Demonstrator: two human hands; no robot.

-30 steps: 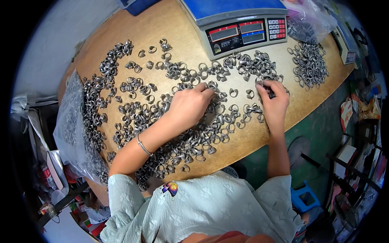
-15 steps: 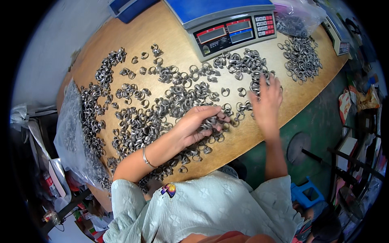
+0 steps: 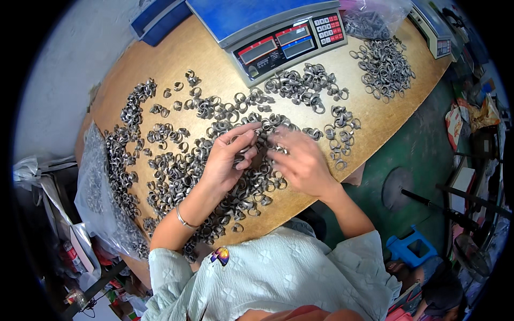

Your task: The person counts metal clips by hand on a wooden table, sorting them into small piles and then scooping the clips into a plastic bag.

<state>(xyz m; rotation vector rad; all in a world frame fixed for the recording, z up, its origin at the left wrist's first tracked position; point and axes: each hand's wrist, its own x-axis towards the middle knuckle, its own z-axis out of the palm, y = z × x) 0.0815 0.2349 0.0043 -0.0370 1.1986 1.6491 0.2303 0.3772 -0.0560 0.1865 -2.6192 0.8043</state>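
Head view: hands (image 3: 262, 158) on metal rings (image 3: 251, 182).

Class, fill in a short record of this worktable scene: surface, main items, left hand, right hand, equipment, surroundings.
Surface: round wooden table
Main items: many small metal rings spread over it, a separate pile at far right
Left hand: palm down on the rings, fingers spread
Right hand: resting on rings beside the left
Equipment: weighing scale at the table's far edge
Surroundings: clear plastic bag of rings at left edge
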